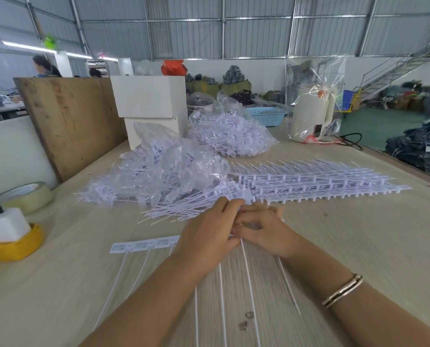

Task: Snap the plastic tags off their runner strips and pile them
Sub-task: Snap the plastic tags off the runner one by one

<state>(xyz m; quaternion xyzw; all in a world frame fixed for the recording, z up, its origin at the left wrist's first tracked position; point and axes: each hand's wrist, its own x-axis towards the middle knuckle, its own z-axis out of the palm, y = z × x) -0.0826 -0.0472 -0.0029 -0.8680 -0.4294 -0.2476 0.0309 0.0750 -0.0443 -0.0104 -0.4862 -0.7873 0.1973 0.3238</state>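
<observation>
I cannot see where my two hands meet: the left hand [206, 234] lies over the right part of the strip [144, 246], and whatever is pinched between the hands is hidden behind knuckles and blur. The tags' thin tails [249, 284] run toward me from under the hands, and some pass out of view at the bottom edge.

My left hand is curled palm-down on the strip, fingers bent over its right part. My right hand [261, 230] is closed beside it, fingers folded in and touching the left hand's fingertips; it seems to grip the same strip, though the contact itself is covered. A bracelet [342, 290] sits on the right wrist.

The strip lies flat on the table [359, 234] at near centre, its left tags showing. Just beyond the hands lies a pile [181, 209] of loose tags. To the far right lies a stack [321, 184] of uncut strips. Bags [174, 161] of tags sit farther back.
</observation>
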